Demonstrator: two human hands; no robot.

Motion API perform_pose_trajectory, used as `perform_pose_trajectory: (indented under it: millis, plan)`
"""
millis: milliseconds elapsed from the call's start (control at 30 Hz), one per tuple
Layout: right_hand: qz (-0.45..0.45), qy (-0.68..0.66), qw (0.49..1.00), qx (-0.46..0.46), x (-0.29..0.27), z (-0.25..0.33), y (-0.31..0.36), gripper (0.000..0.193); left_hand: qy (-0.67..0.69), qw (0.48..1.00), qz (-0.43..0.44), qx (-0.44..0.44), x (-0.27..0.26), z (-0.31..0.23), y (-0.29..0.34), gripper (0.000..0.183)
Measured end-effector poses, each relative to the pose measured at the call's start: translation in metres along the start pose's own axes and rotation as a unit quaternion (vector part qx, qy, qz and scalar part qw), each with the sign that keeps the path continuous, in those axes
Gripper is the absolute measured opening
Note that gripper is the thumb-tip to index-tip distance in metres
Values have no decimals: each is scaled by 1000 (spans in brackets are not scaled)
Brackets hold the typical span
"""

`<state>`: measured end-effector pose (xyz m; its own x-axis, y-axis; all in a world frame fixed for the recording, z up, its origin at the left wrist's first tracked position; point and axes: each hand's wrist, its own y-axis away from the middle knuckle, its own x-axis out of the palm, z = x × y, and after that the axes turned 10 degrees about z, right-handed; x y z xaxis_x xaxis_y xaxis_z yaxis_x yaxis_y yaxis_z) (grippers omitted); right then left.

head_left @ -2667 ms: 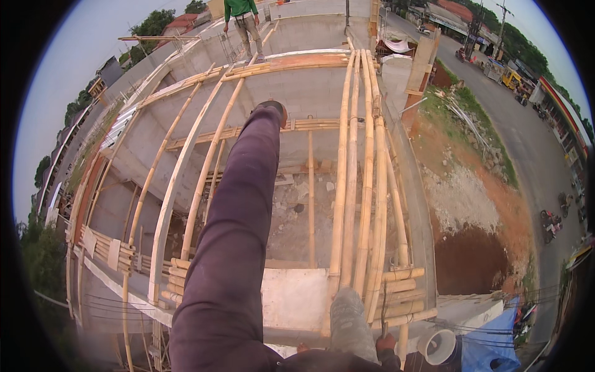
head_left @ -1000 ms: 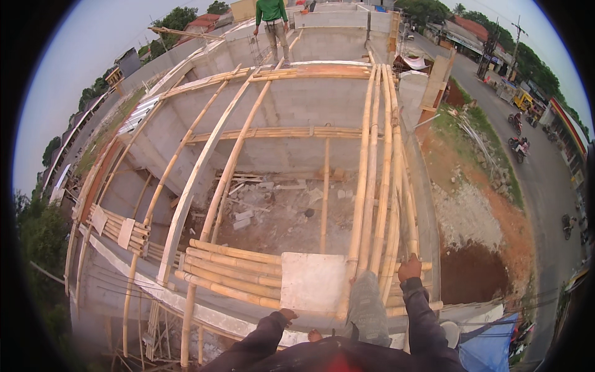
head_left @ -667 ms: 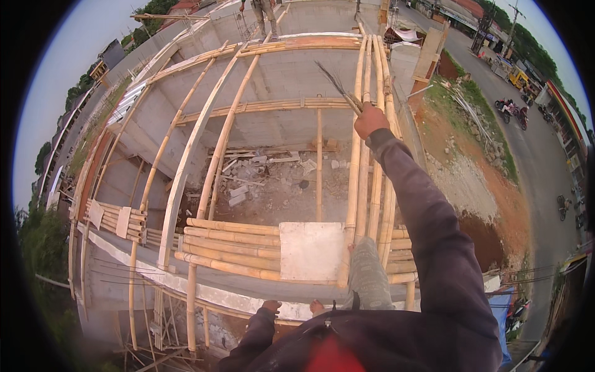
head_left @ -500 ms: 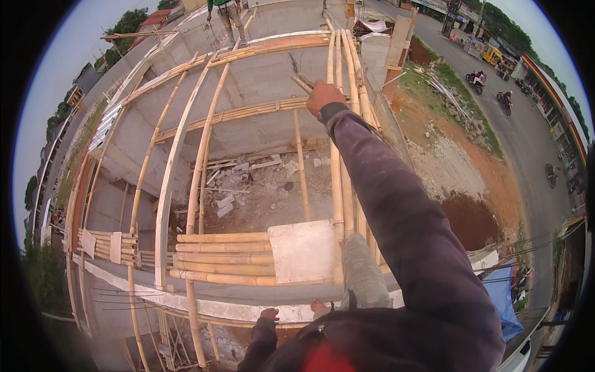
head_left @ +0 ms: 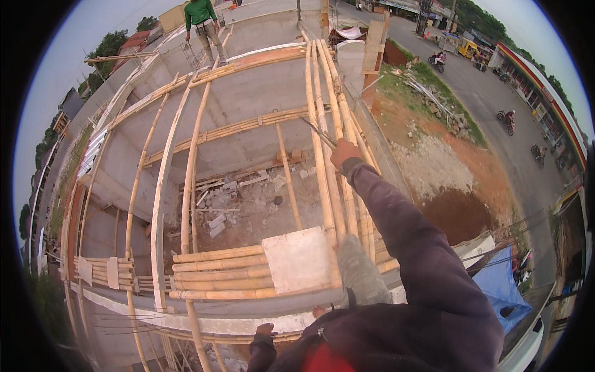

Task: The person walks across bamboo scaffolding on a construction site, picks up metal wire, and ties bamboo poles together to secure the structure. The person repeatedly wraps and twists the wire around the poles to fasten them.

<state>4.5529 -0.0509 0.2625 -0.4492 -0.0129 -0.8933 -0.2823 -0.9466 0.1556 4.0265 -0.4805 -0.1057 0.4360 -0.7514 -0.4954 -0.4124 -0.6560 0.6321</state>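
My right hand is stretched forward over the bamboo poles running away from me. Its fingers are closed round a thin, dark, stick-like thing whose kind I cannot make out. Low in the view, my left hand is close to the pale concrete beam; its fingers are too small and unclear to read. Ahead of me lie several bamboo poles side by side, with a flat whitish board on their right end. My trouser leg is beside the board.
Below the bamboo frame is a deep room with rubble on its floor. A person in a green top stands on the far wall. To the right are bare soil, a road with motorbikes, and a blue tarp.
My right hand has moved right and nearer to me, still gripping the thin dark thing. The view has shifted, so more of the person in green shows.
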Motion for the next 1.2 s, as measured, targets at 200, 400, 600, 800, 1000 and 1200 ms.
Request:
perform_pose_trajectory:
  millis: [200,400,600,800,1000,1200]
  plan:
    - [-120,0,993,-7,-86,23,-35,29,23,999,-35,-19,-18,-28,31,24]
    - [-80,-20,994,-76,-70,25,15,25,-263,957,120,-31,5,-12,11,22]
    - [89,3,995,-52,16,-15,89,30,215,963,106,-123,39,6,-5,13]
    - [118,4,992,32,68,-72,129,31,-246,956,162,-2,20,-11,18,14]
    - [21,-2,967,256,117,-197,148,27,-202,977,13,-63,10,-26,59,24]
    - [56,-48,928,365,125,-267,206,35,-216,967,65,-118,37,1,92,22]
